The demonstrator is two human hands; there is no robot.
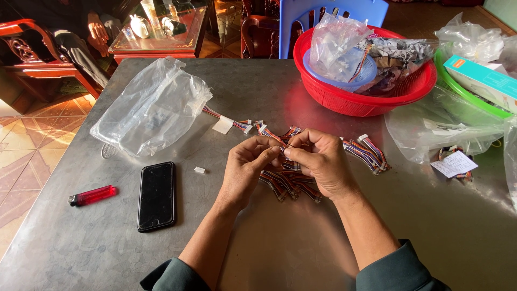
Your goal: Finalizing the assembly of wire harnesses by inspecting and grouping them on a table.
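Between the two hands, just above the middle of the grey metal surface (301, 237), a short multicoloured wire harness (272, 134) is pinched. The fingers (264, 156) of the left hand (245, 172) are closed together on one end of it, and those of the right hand (320, 161) are closed on the same piece from the other side, so that the fingertips of both hands meet — the exact part gripped is hidden by them. Directly under the hands a loose heap of similar harnesses (288, 186) is spread on the surface, and a further bundle (369, 153) lies just beside the right hand. A longer harness with a white paper tag (223, 125) is laid out towards the upper left, its far end tucked under a crumpled clear plastic bag (153, 105). A small white connector (200, 170) lies alone near the left hand. Further left a black phone (156, 196) is placed face up, with a red lighter (91, 195) beside it. Beyond the hands a red basket (366, 99) is seen, holding a blue bowl (353, 81) and bagged parts. At the right edge more clear bags (436, 126) and a green basket (468, 99) are found — a folded paper slip (455, 163) lies near them.
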